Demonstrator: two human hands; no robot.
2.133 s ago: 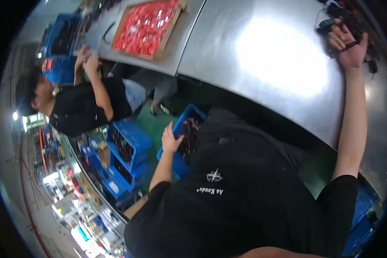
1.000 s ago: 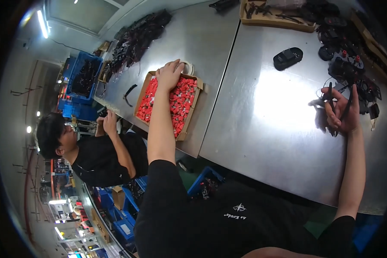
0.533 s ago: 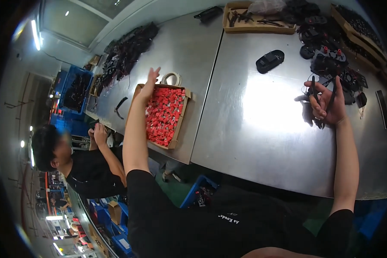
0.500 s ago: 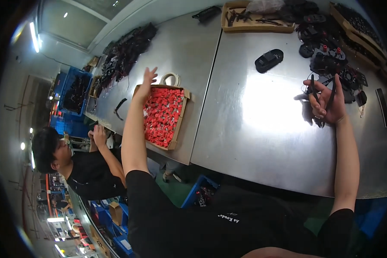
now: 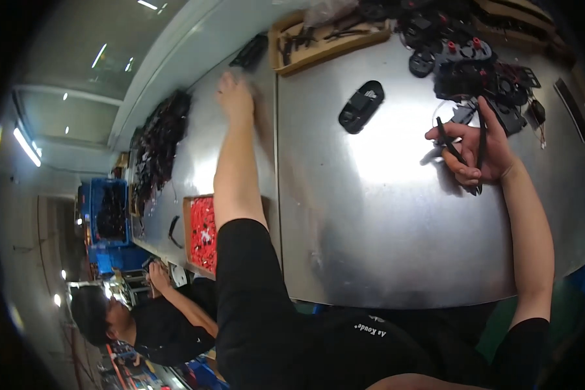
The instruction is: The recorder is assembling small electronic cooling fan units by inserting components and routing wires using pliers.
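My left hand (image 5: 234,97) reaches out over the far left of the metal table, open, with its fingers stretched forward and nothing visible in them. Just beyond its fingertips lies a black part (image 5: 250,52), close to the wall. In my right hand (image 5: 494,148) is a pair of black pliers (image 5: 481,140), its two handles spread apart among my fingers. Between the two hands, a black oval plastic housing (image 5: 361,107) rests on the table (image 5: 370,240).
A cardboard tray with dark tools (image 5: 331,49) stands at the back. Black housings and wired parts (image 5: 465,78) pile up at the far right. Left of my arm are a box of red parts (image 5: 203,234) and a dark heap (image 5: 162,143). A co-worker (image 5: 156,318) works at lower left.
My left hand has moved from beside the red parts' box to farther along the table, near the black part. The view has shifted. My right hand still holds the pliers.
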